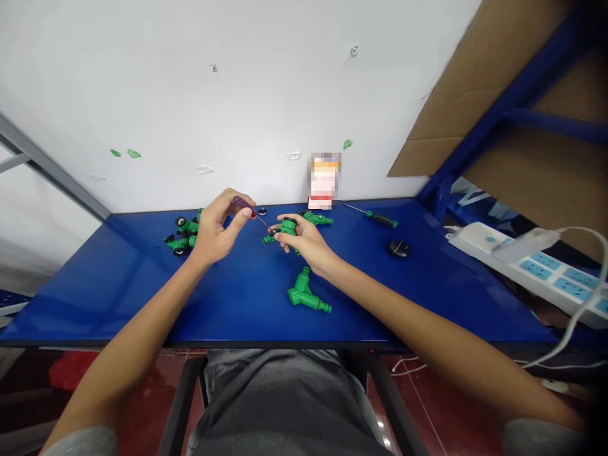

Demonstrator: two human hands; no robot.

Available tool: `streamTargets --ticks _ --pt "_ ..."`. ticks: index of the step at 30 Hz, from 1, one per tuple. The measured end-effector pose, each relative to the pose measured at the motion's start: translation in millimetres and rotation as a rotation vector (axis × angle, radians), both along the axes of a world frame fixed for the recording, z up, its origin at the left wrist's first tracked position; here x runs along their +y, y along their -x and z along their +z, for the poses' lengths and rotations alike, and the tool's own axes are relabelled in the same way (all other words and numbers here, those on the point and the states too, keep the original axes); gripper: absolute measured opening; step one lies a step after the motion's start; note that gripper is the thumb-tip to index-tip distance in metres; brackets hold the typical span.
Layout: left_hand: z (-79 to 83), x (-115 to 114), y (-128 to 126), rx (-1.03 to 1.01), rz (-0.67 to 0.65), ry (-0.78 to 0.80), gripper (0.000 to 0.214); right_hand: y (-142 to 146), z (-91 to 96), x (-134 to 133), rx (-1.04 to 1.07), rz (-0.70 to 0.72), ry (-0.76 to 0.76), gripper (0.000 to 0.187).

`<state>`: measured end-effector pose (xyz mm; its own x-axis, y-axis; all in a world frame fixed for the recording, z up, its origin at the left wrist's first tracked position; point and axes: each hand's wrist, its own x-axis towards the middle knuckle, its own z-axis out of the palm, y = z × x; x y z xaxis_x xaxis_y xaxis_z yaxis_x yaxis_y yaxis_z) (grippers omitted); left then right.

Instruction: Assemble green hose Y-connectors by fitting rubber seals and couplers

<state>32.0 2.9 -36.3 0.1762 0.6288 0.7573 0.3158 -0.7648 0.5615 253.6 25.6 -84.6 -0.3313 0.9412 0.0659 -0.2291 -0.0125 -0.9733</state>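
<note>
My left hand (pixel 223 223) is closed around the purple and red handle of a screwdriver (pixel 244 204). The thin shaft slants down to the right, and its tip meets a black part on a green Y-shaped hose connector (pixel 287 227). That connector sits in the closed fingers of my right hand (pixel 304 244), which hide part of it. Below my right hand lies another green Y-shaped hose connector (pixel 304 292) on the blue table. Several green connectors with black fittings (pixel 183 235) lie beside my left hand, partly covered by it. A small black ring (pixel 263 211) rests behind the screwdriver.
Toward the back are a green connector (pixel 319 218) and a blurred box (pixel 323 180) against the white wall. A green-and-black-handled screwdriver (pixel 381 219) and a black round object (pixel 399 248) lie to the right. A white power strip (pixel 517 259) with cables borders the table's right side.
</note>
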Motion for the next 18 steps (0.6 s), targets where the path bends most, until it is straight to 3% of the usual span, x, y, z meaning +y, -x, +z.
streamTargets --ticks 18 --pt "3.6 -4.4 2.1 0.109 -0.046 -0.048 0.020 0.4 0.6 -1.7 -0.040 -0.015 0.003 0.053"
